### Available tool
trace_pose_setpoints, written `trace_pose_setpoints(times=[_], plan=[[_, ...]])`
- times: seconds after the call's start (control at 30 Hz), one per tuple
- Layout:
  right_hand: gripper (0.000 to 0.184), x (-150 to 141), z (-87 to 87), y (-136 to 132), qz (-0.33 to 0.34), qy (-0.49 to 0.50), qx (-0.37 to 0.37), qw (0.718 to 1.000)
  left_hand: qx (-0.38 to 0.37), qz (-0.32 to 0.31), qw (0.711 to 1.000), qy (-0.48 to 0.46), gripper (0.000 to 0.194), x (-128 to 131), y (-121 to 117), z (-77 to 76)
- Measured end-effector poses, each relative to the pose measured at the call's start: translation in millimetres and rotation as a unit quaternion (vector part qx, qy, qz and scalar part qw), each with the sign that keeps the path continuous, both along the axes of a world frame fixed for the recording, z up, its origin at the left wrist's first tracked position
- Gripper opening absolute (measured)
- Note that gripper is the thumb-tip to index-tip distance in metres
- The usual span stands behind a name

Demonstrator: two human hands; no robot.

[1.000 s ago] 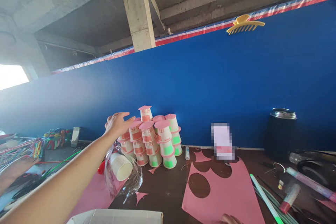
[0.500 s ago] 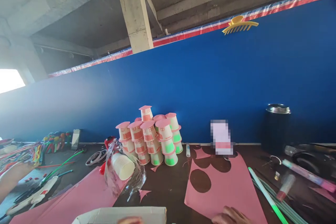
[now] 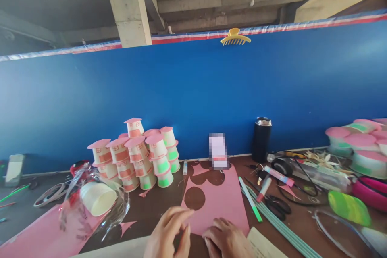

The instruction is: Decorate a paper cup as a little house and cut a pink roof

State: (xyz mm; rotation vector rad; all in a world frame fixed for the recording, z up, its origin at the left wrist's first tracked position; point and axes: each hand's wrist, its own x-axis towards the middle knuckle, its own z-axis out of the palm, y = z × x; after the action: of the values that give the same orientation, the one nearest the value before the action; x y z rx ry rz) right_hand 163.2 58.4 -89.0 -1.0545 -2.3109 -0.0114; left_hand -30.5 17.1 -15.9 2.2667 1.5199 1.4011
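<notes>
Both hands meet at the near edge of a pink paper sheet (image 3: 217, 201) with round holes cut out of it. My left hand (image 3: 169, 234) hovers at the sheet's lower left corner, fingers stretched forward and close together. My right hand (image 3: 225, 238) lies on the sheet's near edge, fingers curled down onto the paper. Behind and to the left, a pile of paper cups with pink lids (image 3: 136, 155) leans against the blue wall (image 3: 193, 88). A sleeve of white cups in clear plastic (image 3: 96, 199) lies on its side in front of the pile.
A black flask (image 3: 261, 139) stands at the wall. Scissors (image 3: 275, 203), glue sticks (image 3: 264, 187), green straws (image 3: 281, 227) and cables lie right of the sheet. More lidded cups (image 3: 356, 141) sit far right. Another pink sheet (image 3: 39, 238) and tape rolls (image 3: 51, 193) lie left.
My left hand left the cup pile and came down to the pink sheet beside my right hand. The view swung right, showing the flask and the right side of the table.
</notes>
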Motion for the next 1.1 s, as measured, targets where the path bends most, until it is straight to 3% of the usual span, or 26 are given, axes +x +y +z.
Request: trace_pose_setpoints(times=[0.13,0.3,0.4,0.53,0.8,0.97,1.1], plan=[[0.014,-4.4,-12.6,6.9,-0.008,0.013,0.024,1.000,-0.018,0.060,0.998,-0.004,0.026,21.6,30.2,10.6],[0.009,-6.0,-19.8,12.5,-0.003,0.028,0.056,0.998,0.045,0.072,0.996,0.009,0.029,29.2,45.1,-18.8],[0.010,-5.3,-15.2,11.1,-0.005,0.047,0.067,0.997,0.057,0.029,0.995,0.077,0.029,22.0,50.5,-36.8],[0.014,-0.9,-2.8,7.4,-0.017,0.079,0.070,0.994,0.044,0.029,0.992,0.112,0.026,12.3,56.7,-46.0],[0.024,25.8,26.9,-0.2,-0.014,0.091,0.033,0.995,0.006,0.039,0.990,0.134,0.026,12.7,58.8,-49.9],[0.021,27.7,34.2,-4.5,0.007,0.096,0.002,0.995,-0.052,0.037,0.989,0.136,0.030,22.7,50.0,-41.1],[0.021,24.9,34.8,-8.5,0.011,0.051,-0.026,0.998,-0.055,0.047,0.991,0.110,0.033,27.1,46.1,-36.0]])
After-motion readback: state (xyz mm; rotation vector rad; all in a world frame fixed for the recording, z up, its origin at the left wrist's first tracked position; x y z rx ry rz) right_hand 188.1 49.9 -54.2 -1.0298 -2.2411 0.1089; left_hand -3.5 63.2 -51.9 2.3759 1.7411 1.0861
